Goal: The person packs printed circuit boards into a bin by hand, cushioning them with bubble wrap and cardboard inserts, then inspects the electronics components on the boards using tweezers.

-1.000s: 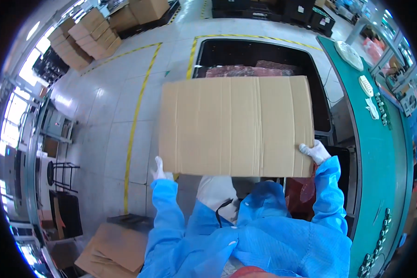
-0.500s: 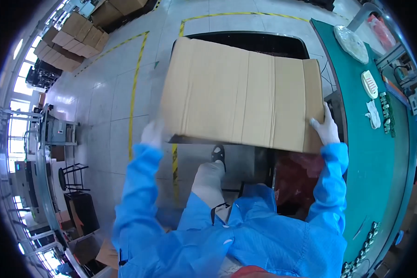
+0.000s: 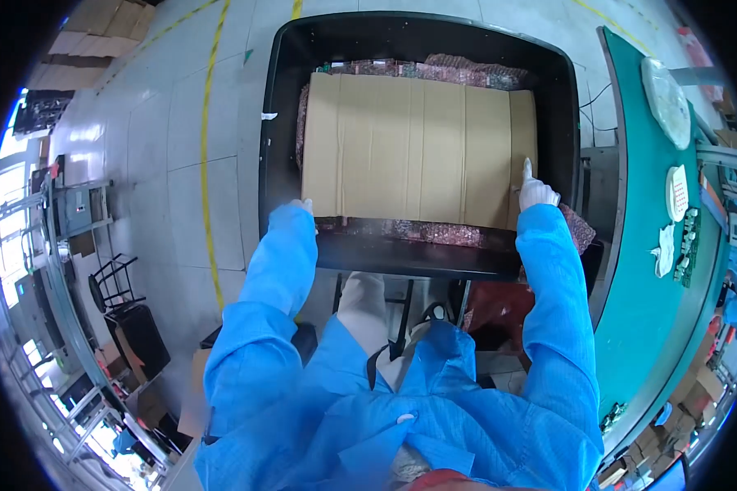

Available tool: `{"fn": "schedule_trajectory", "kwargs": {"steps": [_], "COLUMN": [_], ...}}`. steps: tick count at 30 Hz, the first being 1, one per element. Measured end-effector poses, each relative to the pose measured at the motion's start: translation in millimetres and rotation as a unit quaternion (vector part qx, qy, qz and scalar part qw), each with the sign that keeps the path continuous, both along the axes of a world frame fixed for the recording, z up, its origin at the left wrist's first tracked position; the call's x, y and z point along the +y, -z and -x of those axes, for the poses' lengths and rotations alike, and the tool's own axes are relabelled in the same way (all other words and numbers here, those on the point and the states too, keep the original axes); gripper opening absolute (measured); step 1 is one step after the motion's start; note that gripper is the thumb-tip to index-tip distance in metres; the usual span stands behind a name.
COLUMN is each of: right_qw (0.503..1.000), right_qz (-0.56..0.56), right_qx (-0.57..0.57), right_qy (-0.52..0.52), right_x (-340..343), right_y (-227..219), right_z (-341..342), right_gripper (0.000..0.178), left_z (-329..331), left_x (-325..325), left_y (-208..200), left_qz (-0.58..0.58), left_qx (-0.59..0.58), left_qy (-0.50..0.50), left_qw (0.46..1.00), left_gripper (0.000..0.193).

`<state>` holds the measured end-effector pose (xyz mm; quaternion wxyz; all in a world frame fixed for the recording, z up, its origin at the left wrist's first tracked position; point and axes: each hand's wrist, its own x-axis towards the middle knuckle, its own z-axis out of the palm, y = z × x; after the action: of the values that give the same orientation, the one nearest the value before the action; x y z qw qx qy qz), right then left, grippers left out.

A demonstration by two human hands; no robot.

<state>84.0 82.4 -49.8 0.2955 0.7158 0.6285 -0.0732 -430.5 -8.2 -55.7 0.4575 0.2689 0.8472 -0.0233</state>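
A creased brown cardboard sheet (image 3: 401, 147) lies flat inside a large black bin (image 3: 418, 260), over pink bubble wrap (image 3: 467, 236) that shows along its edges. My left hand (image 3: 305, 205), in a pale glove, is closed at the sheet's near left corner; the blue sleeve hides most of its fingers. At the right edge, my gloved right hand (image 3: 538, 191) grips the cardboard, its index finger stretched over the top face and the other fingers curled.
A long green-topped workbench (image 3: 651, 270) runs along the right, carrying circuit boards (image 3: 688, 245), a white cloth (image 3: 663, 250) and a cream-coloured handset-like item (image 3: 676, 193). Red plastic (image 3: 499, 311) sits below the bin's near side. A black stool (image 3: 115, 282) stands at left.
The cardboard sheet, held up in front of the bin before, has come down into it, carried by both hands. The bin's inside and bubble wrap now show around it.
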Motion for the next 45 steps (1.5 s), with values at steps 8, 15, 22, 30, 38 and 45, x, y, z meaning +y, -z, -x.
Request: {"fn": "schedule_trajectory", "kwargs": {"steps": [8, 15, 22, 30, 38, 45], "right_qw": [0.992, 0.994, 0.996, 0.996, 0.992, 0.996], "right_qz": [0.084, 0.078, 0.066, 0.032, -0.117, -0.064], "right_qx": [0.048, 0.046, 0.044, 0.042, 0.044, -0.037], "right_qy": [0.081, 0.063, 0.051, 0.066, 0.012, 0.049], "right_x": [16.5, 9.7, 7.6, 3.7, 34.1, 50.7], "right_y": [32.4, 56.3, 66.8, 2.2, 11.8, 33.1], "right_z": [11.8, -3.8, -17.5, 3.6, 0.3, 21.2], "right_gripper": [0.085, 0.091, 0.090, 0.080, 0.061, 0.057], "left_z": [11.7, -10.8, 0.7, 6.2, 5.5, 13.4], "left_x": [3.2, 32.9, 20.5, 24.0, 51.1, 43.7], "left_y": [52.2, 37.9, 69.7, 65.2, 62.6, 114.2], "left_qz": [0.113, 0.263, 0.250, 0.229, 0.103, 0.062], "left_qx": [0.050, 0.089, 0.108, 0.106, 0.122, 0.186], "left_qy": [0.146, 0.277, 0.406, 0.414, 0.103, 0.192], "left_qw": [0.982, 0.920, 0.873, 0.875, 0.982, 0.962], "left_gripper": [0.042, 0.048, 0.051, 0.056, 0.048, 0.041]}}
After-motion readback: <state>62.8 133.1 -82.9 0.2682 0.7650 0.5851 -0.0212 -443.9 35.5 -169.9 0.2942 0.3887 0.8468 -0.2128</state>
